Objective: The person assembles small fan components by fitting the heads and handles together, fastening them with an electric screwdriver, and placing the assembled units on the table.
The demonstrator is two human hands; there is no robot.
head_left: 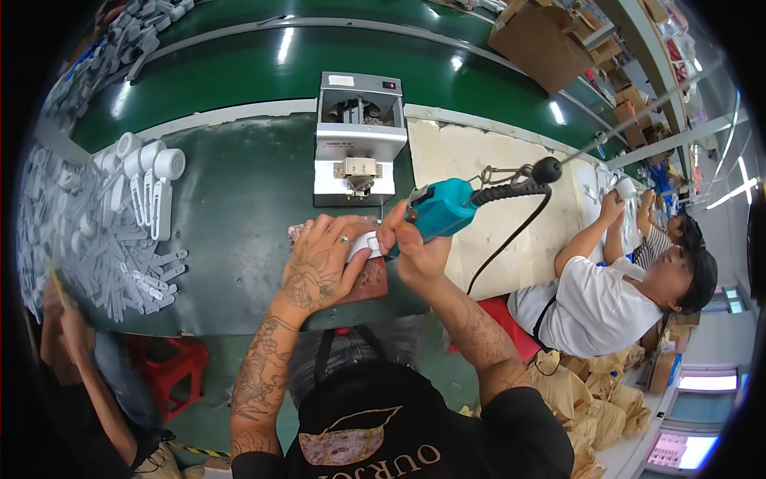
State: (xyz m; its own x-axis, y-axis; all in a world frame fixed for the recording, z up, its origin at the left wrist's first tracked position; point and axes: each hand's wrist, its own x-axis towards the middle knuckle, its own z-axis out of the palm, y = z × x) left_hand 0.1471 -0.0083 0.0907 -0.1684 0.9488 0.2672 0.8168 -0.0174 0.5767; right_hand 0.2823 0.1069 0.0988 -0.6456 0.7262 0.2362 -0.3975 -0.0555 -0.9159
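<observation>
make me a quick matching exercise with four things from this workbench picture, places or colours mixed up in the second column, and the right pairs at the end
Things:
1. power tool
2. white plastic part
3. metal machine
4. stool

Places, colours:
A. silver-grey, standing on the bench beyond the hands
B. red, below the bench on the left side of the picture
C. teal, gripped in the right hand
D. against the thumb side of the left hand

Right pairs: 1-C, 2-D, 3-A, 4-B
</observation>
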